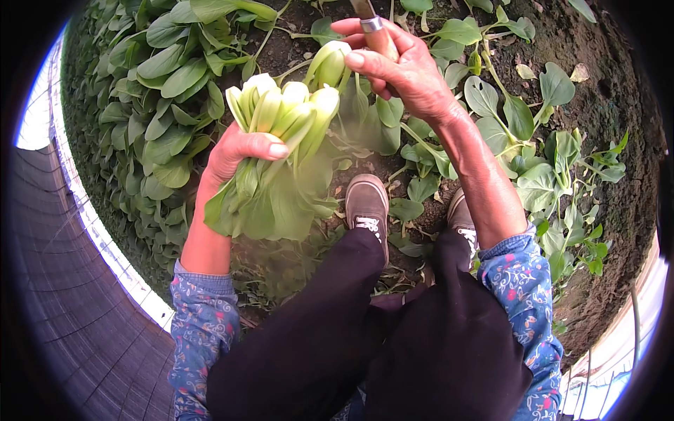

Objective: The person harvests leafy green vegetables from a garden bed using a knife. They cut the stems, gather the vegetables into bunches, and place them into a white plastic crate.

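My left hand grips a bunch of bok choy, its pale stem bases pointing up and away and its green leaves hanging down toward me. Farther out, my right hand holds a wooden-handled blade tool with a metal ferrule; most of its blade is cut off by the top edge. One more bok choy head sits just left of my right thumb, base up. Whether the thumb touches it I cannot tell. A hazy smear in the view blurs the leaves below the bunch.
Dense growing bok choy fills the left side. Scattered leafy plants and dark bare soil lie to the right. My shoes stand on ground with low weeds and loose leaves. Dark sheeting borders the bed at far left.
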`<act>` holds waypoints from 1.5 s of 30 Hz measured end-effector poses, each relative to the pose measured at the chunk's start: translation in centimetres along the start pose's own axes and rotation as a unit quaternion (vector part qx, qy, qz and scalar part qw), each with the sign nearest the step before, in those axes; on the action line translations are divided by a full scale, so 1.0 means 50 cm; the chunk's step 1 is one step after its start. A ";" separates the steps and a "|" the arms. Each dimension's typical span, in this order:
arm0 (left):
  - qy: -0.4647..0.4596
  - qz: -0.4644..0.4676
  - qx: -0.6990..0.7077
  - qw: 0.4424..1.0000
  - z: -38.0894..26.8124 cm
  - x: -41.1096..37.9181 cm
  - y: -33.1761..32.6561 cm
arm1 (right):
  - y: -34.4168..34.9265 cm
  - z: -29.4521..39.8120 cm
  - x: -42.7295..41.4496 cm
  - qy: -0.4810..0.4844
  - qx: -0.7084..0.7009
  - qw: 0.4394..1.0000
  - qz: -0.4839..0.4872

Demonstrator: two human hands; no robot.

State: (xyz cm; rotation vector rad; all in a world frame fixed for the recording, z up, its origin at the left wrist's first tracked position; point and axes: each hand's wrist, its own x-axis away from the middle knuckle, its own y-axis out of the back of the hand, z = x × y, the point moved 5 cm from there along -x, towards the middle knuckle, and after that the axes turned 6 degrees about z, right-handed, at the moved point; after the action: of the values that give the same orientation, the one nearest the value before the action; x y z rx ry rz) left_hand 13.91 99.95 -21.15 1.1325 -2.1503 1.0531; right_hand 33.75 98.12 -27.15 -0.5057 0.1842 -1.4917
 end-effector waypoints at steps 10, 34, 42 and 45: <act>-0.021 0.025 0.029 0.999 -0.039 0.008 0.060 | -0.011 -0.005 -0.015 -0.047 -0.118 0.992 0.017; -0.170 -0.019 -0.523 0.835 -0.178 -0.129 0.002 | -0.037 -0.145 -0.053 -0.091 -0.120 0.984 -0.090; -0.072 -0.094 -0.930 0.347 -0.208 -0.233 0.126 | -0.073 -0.170 -0.124 -0.148 -0.126 0.981 -0.022; -0.107 -0.111 -0.907 0.393 -0.177 -0.222 0.133 | -0.072 -0.175 -0.152 -0.173 -0.110 0.979 -0.021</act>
State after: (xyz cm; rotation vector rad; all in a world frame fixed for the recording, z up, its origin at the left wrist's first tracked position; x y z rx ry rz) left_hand 14.84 114.65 -26.52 0.1756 -1.5936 -1.5806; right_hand 26.17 103.72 -34.77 -0.9436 0.0654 -1.4068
